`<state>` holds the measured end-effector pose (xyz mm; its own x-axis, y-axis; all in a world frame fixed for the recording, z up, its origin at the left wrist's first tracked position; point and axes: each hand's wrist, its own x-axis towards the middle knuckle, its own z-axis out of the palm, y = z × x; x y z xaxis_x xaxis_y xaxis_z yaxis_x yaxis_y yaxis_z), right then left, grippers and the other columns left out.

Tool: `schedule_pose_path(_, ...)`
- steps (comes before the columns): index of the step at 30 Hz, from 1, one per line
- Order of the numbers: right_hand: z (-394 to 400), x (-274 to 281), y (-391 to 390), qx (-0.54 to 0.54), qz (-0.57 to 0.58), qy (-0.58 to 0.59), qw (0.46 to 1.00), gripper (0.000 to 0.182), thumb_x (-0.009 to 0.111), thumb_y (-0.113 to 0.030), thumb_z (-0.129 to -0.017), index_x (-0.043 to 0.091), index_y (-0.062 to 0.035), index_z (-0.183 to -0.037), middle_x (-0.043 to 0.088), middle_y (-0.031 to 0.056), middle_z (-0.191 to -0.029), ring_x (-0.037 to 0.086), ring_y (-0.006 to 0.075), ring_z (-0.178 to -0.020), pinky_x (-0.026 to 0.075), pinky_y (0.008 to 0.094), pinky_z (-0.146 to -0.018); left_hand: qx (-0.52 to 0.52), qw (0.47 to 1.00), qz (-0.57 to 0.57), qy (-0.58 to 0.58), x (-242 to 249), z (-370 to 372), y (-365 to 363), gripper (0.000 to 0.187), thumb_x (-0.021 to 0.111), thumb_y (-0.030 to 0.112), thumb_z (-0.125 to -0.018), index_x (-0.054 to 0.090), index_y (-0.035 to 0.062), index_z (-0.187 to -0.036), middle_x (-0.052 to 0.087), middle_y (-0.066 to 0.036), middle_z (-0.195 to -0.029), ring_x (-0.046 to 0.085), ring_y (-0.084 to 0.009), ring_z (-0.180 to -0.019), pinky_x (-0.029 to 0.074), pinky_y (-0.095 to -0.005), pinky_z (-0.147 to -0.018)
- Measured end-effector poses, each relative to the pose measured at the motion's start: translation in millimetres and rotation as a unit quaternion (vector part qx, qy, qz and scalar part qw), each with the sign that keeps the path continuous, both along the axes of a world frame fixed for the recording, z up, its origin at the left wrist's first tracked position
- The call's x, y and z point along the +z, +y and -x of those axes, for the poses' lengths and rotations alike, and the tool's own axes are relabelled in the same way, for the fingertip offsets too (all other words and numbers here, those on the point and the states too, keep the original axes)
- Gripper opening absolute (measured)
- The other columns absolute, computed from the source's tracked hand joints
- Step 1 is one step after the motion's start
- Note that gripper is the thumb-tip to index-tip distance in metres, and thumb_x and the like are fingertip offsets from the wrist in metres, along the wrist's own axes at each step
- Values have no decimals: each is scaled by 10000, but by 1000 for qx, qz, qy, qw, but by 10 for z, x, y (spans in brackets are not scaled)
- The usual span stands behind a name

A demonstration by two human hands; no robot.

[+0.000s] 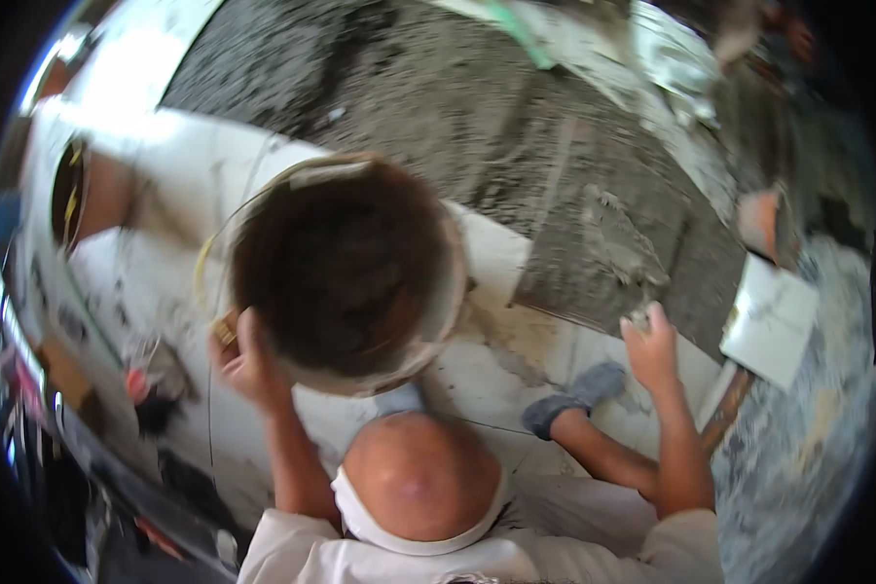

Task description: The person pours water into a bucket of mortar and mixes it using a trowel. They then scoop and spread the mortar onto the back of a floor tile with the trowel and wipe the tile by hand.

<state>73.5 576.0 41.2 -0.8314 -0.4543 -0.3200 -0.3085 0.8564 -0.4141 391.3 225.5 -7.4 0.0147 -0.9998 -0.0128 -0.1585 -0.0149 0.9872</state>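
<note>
A large round bucket (443, 302) with a dark, blurred interior tilts in front of my bent knee. My left hand (251, 362) is closed at its near left rim, around a small yellow-brown piece that looks like the grip of the wire handle. On the right, my right hand (649, 341) is closed on something small and greyish, too blurred to name. Just beyond that hand, a lighter, ragged patch of wet mortar (628, 238) lies on a grey square area at the edge of the spread mortar (438, 107).
White floor tiles (487, 370) run under my feet. A second bucket (102, 190) lies at the left, near a red-and-black object (146, 389). A loose white tile (771, 321) and an orange container (761, 222) are at the right. Plastic sheeting (676, 58) lies at the top right.
</note>
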Motion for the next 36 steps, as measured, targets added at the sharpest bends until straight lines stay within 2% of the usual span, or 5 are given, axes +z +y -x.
schedule_pose_path(8, -178, 823, -1737, 430, -231, -92, 868, 257, 581, -226, -847, 569, 15, -932, 644, 226, -794, 638, 409, -783, 514, 498, -686, -98, 994, 51, -1, 245, 413, 220, 115, 677, 40, -853, 588, 9, -918, 536, 15, -815, 454, -48, -702, 362, -185, -657)
schedule_pose_path(12, -449, 273, -2043, 428, -300, -255, 814, 305, 582, -234, -835, 601, 55, -932, 637, 266, -883, 635, 413, -853, 509, 486, -752, -80, 996, 45, 16, 241, 467, 264, 142, 705, 40, -835, 579, 14, -894, 478, 37, -772, 413, -26, -648, 331, -179, -584)
schedule_pose_path(22, -1058, 82, -1879, 266, -5, -565, 781, 303, 598, -249, -844, 527, 42, -802, 588, 133, -585, 622, 215, -521, 485, 353, -507, -84, 994, 63, -10, 234, 450, 437, 119, 637, 97, -890, 563, 5, -883, 496, -4, -791, 454, -94, -716, 375, -246, -648)
schedule_pose_path(31, -784, -7, -1434, 223, 106, -698, 672, 280, 602, -278, -905, 528, -29, -799, 555, 25, -644, 538, 98, -517, 428, 270, -471, -40, 996, 2, 76, 177, 306, 286, 124, 592, 117, -929, 569, -2, -948, 556, -17, -845, 486, -80, -738, 404, -231, -675)
schedule_pose_path(36, -181, 532, -967, 212, 104, -627, 742, 270, 608, -270, -905, 534, -27, -814, 552, 24, -646, 535, 91, -512, 423, 263, -455, -13, 998, -25, 61, -38, -19, 124, 164, 589, 174, -940, 568, 11, -942, 583, -11, -818, 511, -75, -724, 420, -229, -644)
